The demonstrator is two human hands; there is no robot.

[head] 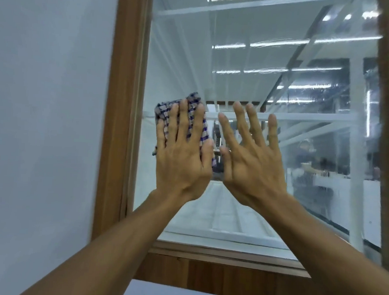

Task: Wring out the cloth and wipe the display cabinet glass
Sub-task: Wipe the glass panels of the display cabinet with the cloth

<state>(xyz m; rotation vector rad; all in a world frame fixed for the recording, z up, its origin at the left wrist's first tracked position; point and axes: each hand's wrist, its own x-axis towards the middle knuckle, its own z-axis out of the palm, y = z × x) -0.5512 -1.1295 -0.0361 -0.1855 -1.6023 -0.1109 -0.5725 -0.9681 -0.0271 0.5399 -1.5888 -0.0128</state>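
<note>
Though near frame (122, 120), left hand (184, 155) flat

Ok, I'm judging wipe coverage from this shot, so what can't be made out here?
Head view, cloth: mostly hidden under the left hand; wetness unreadable.
Head view, glass: top cut off by the picture edge, reflections mask the inside.
Head view, right hand: contact with the glass unclear.

No writing, label, brand, number or sign can be read anywhere in view: the checked cloth (165, 110), the glass (239, 63) and the wooden frame (123, 97) carry none that is legible.
</note>
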